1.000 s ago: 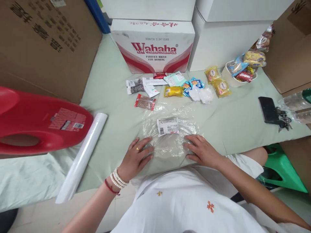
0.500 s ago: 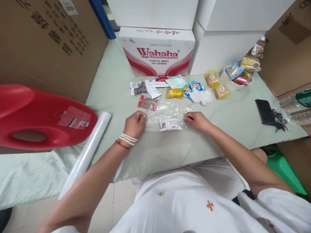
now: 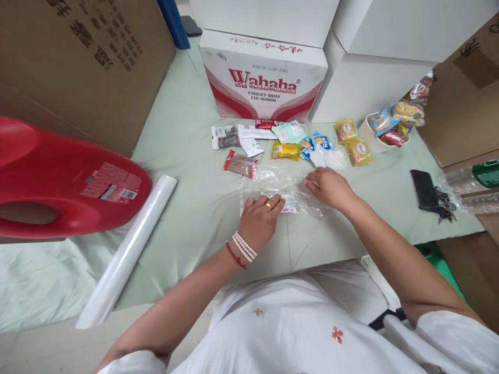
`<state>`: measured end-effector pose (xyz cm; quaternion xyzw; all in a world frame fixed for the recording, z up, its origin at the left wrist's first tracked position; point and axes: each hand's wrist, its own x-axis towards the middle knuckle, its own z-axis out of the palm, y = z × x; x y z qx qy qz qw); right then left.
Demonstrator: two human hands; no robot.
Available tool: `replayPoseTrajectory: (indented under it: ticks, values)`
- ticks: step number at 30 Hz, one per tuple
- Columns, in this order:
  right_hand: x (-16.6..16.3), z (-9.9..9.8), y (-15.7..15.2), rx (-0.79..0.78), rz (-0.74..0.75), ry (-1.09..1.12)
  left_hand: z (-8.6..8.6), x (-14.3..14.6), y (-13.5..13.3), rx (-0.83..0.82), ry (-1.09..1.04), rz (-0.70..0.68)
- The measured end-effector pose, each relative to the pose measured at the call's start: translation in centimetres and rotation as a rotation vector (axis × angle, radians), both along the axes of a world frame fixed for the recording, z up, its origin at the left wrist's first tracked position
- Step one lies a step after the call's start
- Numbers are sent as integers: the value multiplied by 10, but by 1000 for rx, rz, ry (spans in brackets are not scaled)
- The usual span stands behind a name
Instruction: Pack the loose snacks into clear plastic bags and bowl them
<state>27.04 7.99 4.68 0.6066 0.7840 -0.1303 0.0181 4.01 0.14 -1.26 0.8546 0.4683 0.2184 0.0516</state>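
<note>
A small white packet point(image 3: 290, 203) lies on the pale green cloth, folded inside a sheet of clear plastic film point(image 3: 273, 177). My left hand point(image 3: 260, 219) lies on top of the packet with its fingers flat, pressing the film down. My right hand point(image 3: 330, 188) is at the film's right end, with its fingertips closed on the crinkled film there. Just beyond the film lie several small snack packets, among them a yellow one point(image 3: 286, 150) and a red-brown one point(image 3: 240, 163).
A roll of clear film point(image 3: 128, 249) lies to the left beside a big red jug point(image 3: 58, 192). A Wahaha carton point(image 3: 265, 78), white boxes and cardboard boxes point(image 3: 78, 62) ring the cloth. At right are a white bowl point(image 3: 371, 140) of snacks, a phone point(image 3: 423, 189), keys and bottles point(image 3: 475, 182).
Both hands lifted the near edge of the film and folded it over the packet. My left hand then moved onto the packet, and my right hand shifted to the film's right end.
</note>
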Motion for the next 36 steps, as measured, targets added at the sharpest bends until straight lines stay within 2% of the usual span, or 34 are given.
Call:
replayPoseTrajectory:
  ticks: [2, 5, 7, 9, 11, 13, 15, 18, 20, 23, 25, 28, 30, 31, 33, 36]
  values:
    - [-15, 6, 16, 106, 63, 5, -7, -3, 5, -1, 7, -11]
    - [-46, -6, 41, 70, 178, 44, -9, -7, 4, 25, -17, 15]
    - [-63, -21, 54, 44, 157, 37, -9, -8, 0, 52, -42, 85]
    - [-72, -32, 64, -14, 75, 60, -9, -8, -3, 59, -56, 134]
    - [-71, -34, 69, -132, 34, 161, -10, -7, -3, 38, -61, 128]
    - [-62, -24, 69, -216, 64, 304, -10, -5, -2, 24, -73, 100]
    - [-52, -9, 59, -162, 160, 433, -9, -4, 0, 16, -100, 82]
    - [-44, 6, 27, -27, 348, 519, -8, -4, 6, -53, -143, 67]
    - [-45, 3, -1, -31, 440, 488, -9, -10, 10, -126, -178, 30]
    - [-51, -19, -40, -34, 465, 346, -12, -29, 14, -211, -303, -48]
    - [-57, -35, -56, 21, 456, 252, -14, -43, 16, -223, -463, 36]
    - [-66, -48, -66, 64, 424, 173, -15, -56, 20, -196, -638, 427]
    - [-69, -47, -67, 50, 387, 157, -14, -55, 25, -217, -587, 600]
    - [-69, -45, -66, 37, 376, 165, -14, -52, 28, -248, -526, 612]
    - [-67, -38, -64, 14, 387, 229, -13, -45, 33, -318, -436, 540]
    - [-56, -33, -63, -11, 446, 421, -7, -39, 36, -405, -537, 442]
